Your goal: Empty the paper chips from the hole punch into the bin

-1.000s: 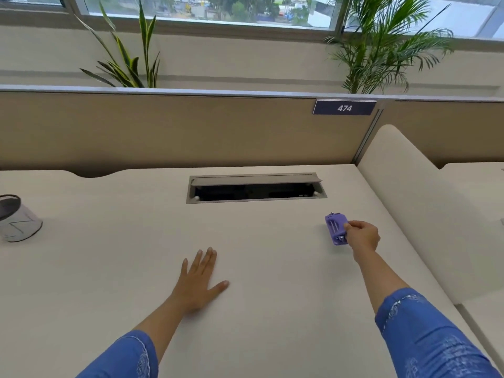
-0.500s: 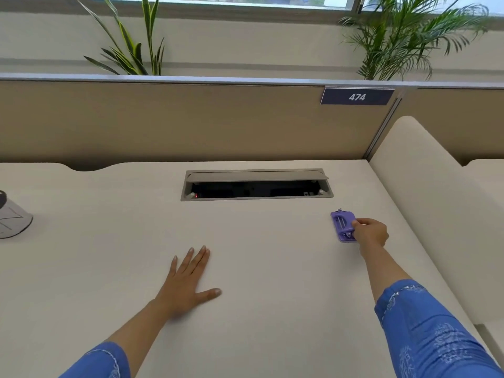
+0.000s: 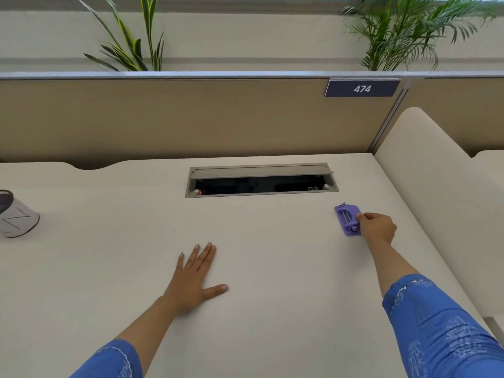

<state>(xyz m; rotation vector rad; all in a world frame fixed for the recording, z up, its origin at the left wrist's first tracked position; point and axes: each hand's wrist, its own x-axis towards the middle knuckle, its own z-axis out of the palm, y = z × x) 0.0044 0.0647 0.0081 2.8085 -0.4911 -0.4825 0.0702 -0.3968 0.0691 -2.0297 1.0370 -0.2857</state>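
Note:
A small purple hole punch [image 3: 347, 219] lies flat on the cream desk [image 3: 272, 268] at the right, below the cable hatch. My right hand [image 3: 377, 227] is closed on its near right edge with thumb and fingers. My left hand [image 3: 195, 276] rests flat on the desk in the middle, fingers spread, holding nothing. At the far left edge stands a small grey bin [image 3: 15, 215] with a dark rim, partly cut off by the frame.
An open cable hatch [image 3: 260, 180] is set into the desk behind the hands. A beige partition [image 3: 191, 118] with a "474" label [image 3: 362, 88] closes the back. A cream side panel [image 3: 425, 173] rises at the right. Plants stand behind the partition.
The punch has gone from tilted up in my right hand to lying flat on the desk, with the hand still on it. My left hand stays flat.

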